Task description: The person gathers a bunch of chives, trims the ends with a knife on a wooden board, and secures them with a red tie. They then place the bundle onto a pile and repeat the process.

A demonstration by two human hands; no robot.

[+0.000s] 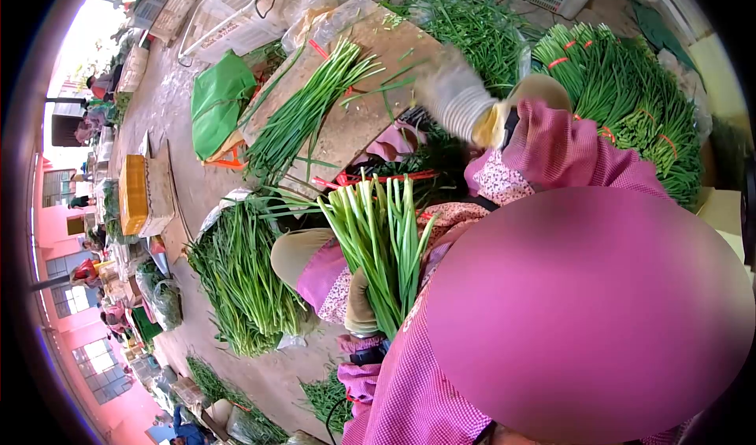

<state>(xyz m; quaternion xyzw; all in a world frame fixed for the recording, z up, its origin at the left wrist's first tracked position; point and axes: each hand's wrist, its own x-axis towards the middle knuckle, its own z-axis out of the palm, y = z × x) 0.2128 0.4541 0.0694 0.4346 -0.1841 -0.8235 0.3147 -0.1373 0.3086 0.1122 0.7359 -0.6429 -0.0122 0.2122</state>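
Head view: left hand (360,307) holding stalks (378,236); right hand (450,92) blurred by edge of part-bare board (390,43), can't tell its grip

Single head-worn view, wide-angle, dark curved rim. Lens looks forward and steeply down, close above the green bundle (382,244); board (402,43) slightly farther. Frame lies sideways: far pink wall (75,329) along left edge, wearer's pink clothing (417,378) nearest, lower right.
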